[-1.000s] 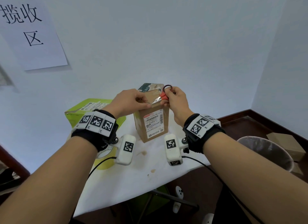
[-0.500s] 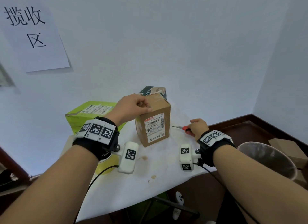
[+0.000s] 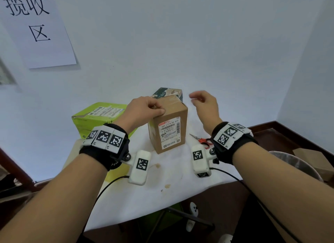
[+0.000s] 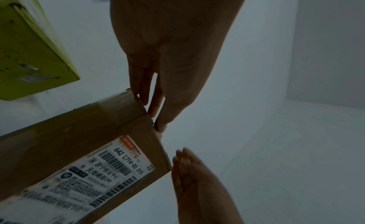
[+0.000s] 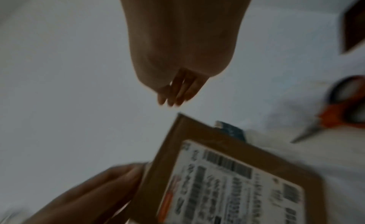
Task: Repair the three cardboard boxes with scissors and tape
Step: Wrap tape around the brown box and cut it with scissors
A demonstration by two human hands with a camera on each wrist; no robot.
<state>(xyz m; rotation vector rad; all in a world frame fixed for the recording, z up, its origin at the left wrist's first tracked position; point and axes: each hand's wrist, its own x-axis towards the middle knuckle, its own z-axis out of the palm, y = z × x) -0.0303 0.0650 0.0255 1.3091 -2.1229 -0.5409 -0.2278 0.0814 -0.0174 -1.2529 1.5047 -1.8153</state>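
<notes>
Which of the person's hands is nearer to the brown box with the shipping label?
Left. The left hand rests on the top edge of the brown box; the right hand hangs in the air to the box's right, holding nothing.

Wall sign [image 3: 36,29], waste bin [image 3: 299,163], white table [image 3: 162,194]

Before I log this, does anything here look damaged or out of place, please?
The green box is scuffed and torn on its side, and brownish stains mark the white table cover; nothing else stands out.
</notes>
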